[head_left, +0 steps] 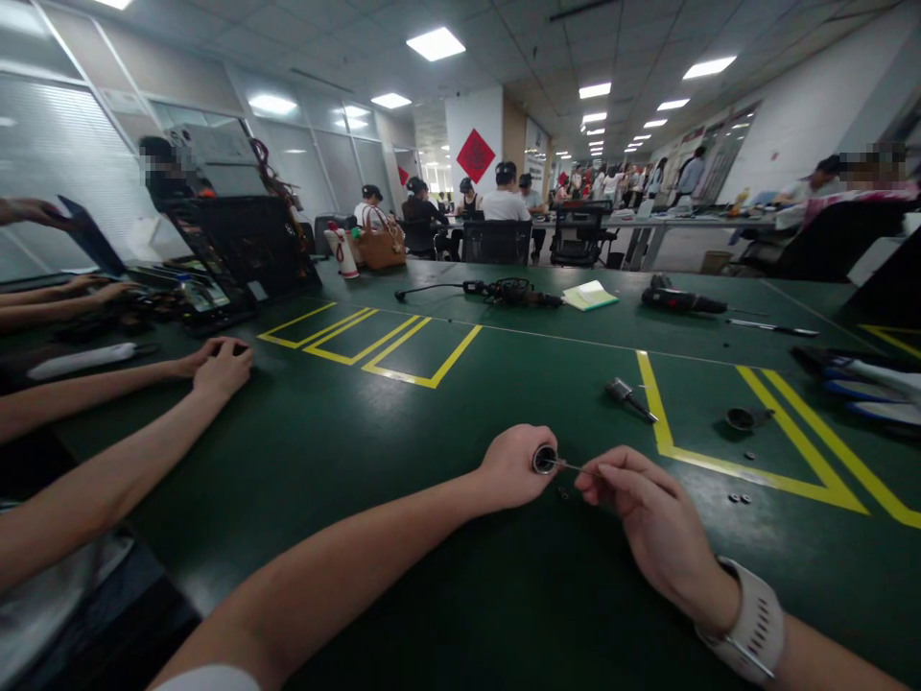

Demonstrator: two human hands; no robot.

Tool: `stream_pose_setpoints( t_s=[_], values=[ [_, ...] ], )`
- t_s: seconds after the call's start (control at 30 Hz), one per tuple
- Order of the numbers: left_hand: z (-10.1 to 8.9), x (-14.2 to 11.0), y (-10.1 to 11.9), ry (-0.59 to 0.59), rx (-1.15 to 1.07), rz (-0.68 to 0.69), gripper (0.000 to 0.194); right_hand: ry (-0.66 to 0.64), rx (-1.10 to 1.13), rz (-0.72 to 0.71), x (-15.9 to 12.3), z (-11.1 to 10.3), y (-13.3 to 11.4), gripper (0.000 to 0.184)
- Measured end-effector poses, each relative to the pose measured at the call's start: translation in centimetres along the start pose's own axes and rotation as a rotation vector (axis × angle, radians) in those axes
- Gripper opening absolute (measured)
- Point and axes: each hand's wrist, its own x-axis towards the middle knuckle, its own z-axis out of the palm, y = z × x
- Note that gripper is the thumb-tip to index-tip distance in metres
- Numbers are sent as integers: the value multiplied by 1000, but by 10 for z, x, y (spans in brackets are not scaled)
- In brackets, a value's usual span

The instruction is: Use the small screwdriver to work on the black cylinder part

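My left hand is closed around a dark, hollow cylindrical metal part, its round open end facing right. Between the fingertips of my right hand is a thin metal rod, whose far end reaches to the mouth of that part; how deep it goes I cannot tell. A small dark piece lies on the table just below. Farther right are a metal piece with a shaft, a dark cup-shaped part and several tiny dark rings.
Yellow tape marks boxes on the green table. A black power tool, a notepad and a cabled device lie along the back. At left, another person's hands rest near an opened machine.
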Motion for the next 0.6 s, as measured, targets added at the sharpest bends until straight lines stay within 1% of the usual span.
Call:
stream_pose_setpoints(
  t_s=[0.17, 0.23, 0.27, 0.33, 0.47, 0.6],
  values=[
    [-2, 0, 3, 8, 3, -58, 11, -35, -304, -137, -7, -2, 2, 16],
    [-2, 0, 4, 7, 17, -84, 12, -51, -371, -152, -9, -1, 1, 17],
    [-2, -1, 4, 11, 21, -91, 13, -55, -368, -150, -9, -1, 1, 17],
    [-1, 0, 3, 20, 22, -80, 12, -51, -269, -111, -7, -2, 1, 15],
    [-1, 0, 2, 0, 27, -20, 11, -2, 51, 76, 3, -5, 0, 10],
    [-1, 0, 3, -40, 65, -38, 13, 12, 111, 135, 13, -11, 0, 9]
  ],
)
